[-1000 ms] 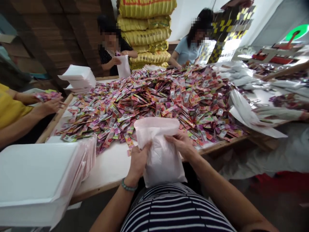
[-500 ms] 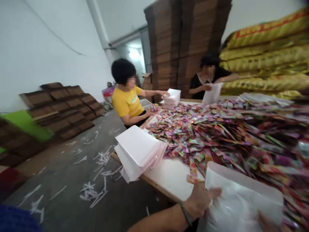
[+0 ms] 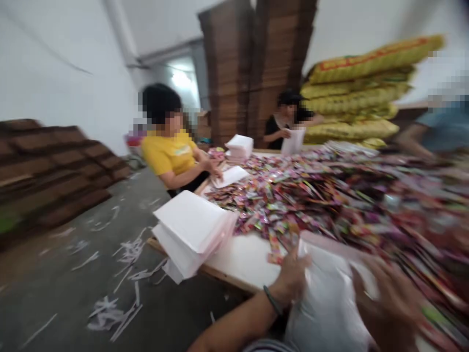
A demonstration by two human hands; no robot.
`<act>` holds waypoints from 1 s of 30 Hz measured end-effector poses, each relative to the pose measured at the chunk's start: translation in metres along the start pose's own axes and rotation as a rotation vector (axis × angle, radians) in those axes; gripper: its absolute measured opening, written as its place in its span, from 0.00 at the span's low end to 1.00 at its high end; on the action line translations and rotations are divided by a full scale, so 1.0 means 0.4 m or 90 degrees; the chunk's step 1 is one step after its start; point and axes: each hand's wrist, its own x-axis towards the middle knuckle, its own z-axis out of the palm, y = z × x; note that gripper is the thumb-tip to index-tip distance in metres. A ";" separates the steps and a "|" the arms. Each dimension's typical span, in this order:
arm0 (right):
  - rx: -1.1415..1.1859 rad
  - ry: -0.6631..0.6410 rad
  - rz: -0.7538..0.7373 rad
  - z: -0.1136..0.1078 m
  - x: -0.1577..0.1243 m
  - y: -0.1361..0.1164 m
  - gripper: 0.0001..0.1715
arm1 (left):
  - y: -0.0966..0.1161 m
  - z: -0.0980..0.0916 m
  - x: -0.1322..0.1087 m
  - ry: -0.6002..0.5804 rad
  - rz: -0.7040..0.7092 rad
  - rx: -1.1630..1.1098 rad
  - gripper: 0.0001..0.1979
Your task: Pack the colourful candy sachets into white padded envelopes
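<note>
Low at the right of the head view, a white plastic mailer bag (image 3: 326,293) with a pale pinkish flap is held up before me, bulging slightly. My left hand (image 3: 295,274), a dark band on its wrist, is closed on the bag's left edge near the top. My right hand (image 3: 388,293) is at the bag's right side, smeared by motion. A pale curved piece (image 3: 368,281) shows beside its fingers; I cannot tell whether it is part of the bag. Behind the bag spreads a heap of small colourful packets (image 3: 293,195). Left of it, a stack of flat white mailer bags (image 3: 194,220) overhangs the table edge.
The white table (image 3: 238,259) has a wooden edge. Across it, a person in yellow (image 3: 168,151) handles a white bag and a person in black (image 3: 278,129) holds another. A blue sleeve (image 3: 447,129) shows far right. White strips (image 3: 106,313) litter the floor. Cartons (image 3: 54,161) line the wall.
My view has swung right. The bag in my hands is turned and appears narrower, with my right hand higher beside it. The person in yellow has brought a white bag down to the table.
</note>
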 end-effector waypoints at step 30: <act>-0.027 -0.126 0.133 -0.148 0.086 0.148 0.10 | 0.002 0.181 0.083 -0.283 -0.047 0.152 0.27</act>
